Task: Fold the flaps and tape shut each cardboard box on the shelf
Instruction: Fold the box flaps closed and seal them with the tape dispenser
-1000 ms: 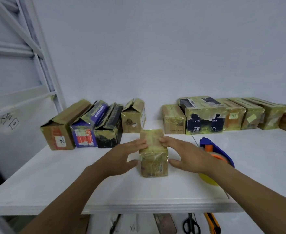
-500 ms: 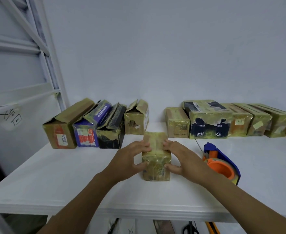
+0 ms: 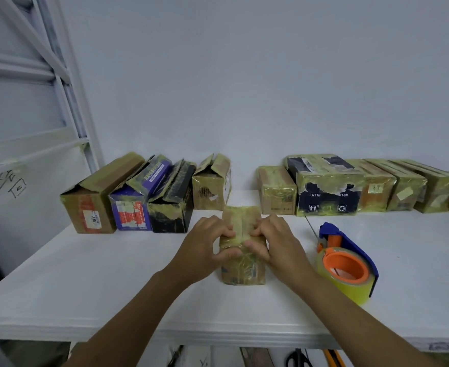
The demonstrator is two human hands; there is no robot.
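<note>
Two hands work the small box [image 3: 244, 271], which stands near the front middle of the shelf [image 3: 112, 287], just left of the tape dispenser [image 3: 348, 266]. Our left hand [image 3: 205, 250] and right hand [image 3: 279, 247] each have a curled grip on it, fingers on the top flaps at the centre seam, thumbs against its near face. If we release to reach for tape, the flaps may spring up, and pressing hard could dent the cardboard.
</note>
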